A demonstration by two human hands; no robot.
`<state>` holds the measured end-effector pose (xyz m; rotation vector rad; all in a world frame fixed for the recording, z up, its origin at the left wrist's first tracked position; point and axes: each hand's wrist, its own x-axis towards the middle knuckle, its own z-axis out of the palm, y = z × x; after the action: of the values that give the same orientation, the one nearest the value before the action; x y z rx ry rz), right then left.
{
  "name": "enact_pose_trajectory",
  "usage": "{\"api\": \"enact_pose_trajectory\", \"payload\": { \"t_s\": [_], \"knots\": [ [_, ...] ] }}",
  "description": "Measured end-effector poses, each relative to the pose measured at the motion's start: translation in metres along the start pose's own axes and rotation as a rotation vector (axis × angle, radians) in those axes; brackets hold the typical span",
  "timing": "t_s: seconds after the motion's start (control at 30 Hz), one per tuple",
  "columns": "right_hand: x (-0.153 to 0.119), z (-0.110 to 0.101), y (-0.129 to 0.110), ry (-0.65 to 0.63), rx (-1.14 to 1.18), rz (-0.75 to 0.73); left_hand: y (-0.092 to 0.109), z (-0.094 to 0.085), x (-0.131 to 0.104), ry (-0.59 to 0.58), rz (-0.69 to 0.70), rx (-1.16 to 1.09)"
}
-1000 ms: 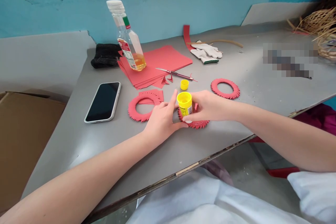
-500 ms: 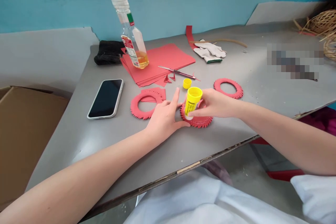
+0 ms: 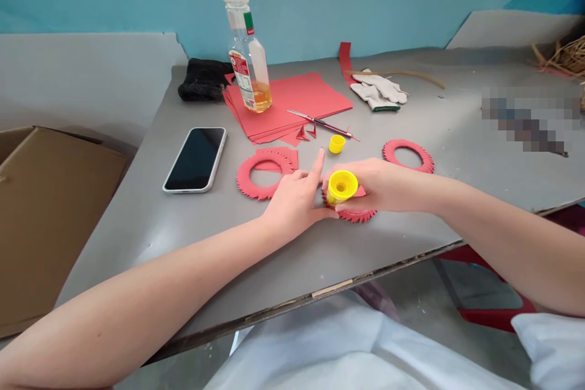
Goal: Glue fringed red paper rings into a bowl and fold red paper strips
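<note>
Cardboard box [image 3: 50, 237] at left; grey desk [image 3: 274, 283] below a blue wall [image 3: 137, 6]; upper-centre bottle [image 3: 262, 67], label [image 3: 241, 78] too small to read. Mid-frame, left hand [image 3: 296, 200]: grip spread beside a toothed red ring [image 3: 359, 217]; right hand [image 3: 381, 186]: grip closed around a yellow tube [image 3: 342, 185] over it.

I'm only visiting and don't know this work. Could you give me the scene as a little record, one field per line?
Right hand: holds a yellow cylindrical plastic tube, hollow end up, above a toothed red paper ring
Left hand: spread, thumb by that ring's edge
Other rings: a second toothed red paper ring at left, a third toothed red paper ring at right
Beyond the hands: small yellow plastic cap
Paper: stacked flat red sheets under a clear glass bottle
Far left: black-screened rectangular phone
</note>
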<state>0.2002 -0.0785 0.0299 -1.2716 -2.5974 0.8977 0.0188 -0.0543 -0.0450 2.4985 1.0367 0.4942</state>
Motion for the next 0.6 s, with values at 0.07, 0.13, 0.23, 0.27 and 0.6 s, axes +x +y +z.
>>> {"api": "enact_pose_trajectory", "payload": {
  "t_s": [0.07,0.13,0.23,0.27,0.6],
  "knots": [
    [-0.006,0.0,0.003,-0.033,0.008,-0.013,0.0,0.0,0.001,-0.011,-0.015,0.001],
    [-0.012,0.002,0.005,-0.062,0.019,-0.005,0.0,0.0,0.001,-0.028,-0.029,0.009],
    [-0.019,0.004,0.008,-0.054,0.053,0.013,0.0,-0.001,0.001,-0.043,-0.032,0.017],
    [-0.02,0.004,0.009,-0.04,0.073,0.017,0.0,-0.001,0.001,-0.041,-0.032,0.013],
    [-0.024,0.003,0.013,-0.007,0.186,0.01,0.0,0.0,0.0,-0.026,-0.024,-0.024]
  ]
}}
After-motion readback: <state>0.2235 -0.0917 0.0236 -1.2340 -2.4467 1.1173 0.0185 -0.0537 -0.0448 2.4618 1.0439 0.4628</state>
